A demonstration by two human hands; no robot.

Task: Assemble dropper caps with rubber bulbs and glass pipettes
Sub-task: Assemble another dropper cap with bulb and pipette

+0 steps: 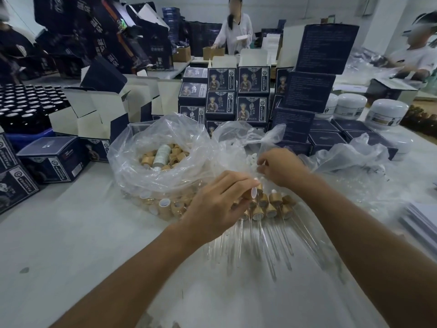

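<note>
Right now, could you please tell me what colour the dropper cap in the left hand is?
Tan, wood-like, with a white inside: the dropper cap, seen in the head view.

free: near-left table point(71, 233) | blocked: bag point(151, 147), boxes point(222, 95) behind

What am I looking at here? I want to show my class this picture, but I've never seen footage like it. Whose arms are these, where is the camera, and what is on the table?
There is no machine here: a person wears a camera on the head, so you look down their own two arms. The left hand holds a wooden-looking dropper cap in its fingers. The right hand reaches into a clear plastic bag and pinches something small and white, probably a rubber bulb. In front of the hands lie finished droppers, caps with glass pipettes pointing toward the viewer. Another clear bag of loose caps sits to the left. Dark printed boxes are stacked behind, on a white table.
</note>
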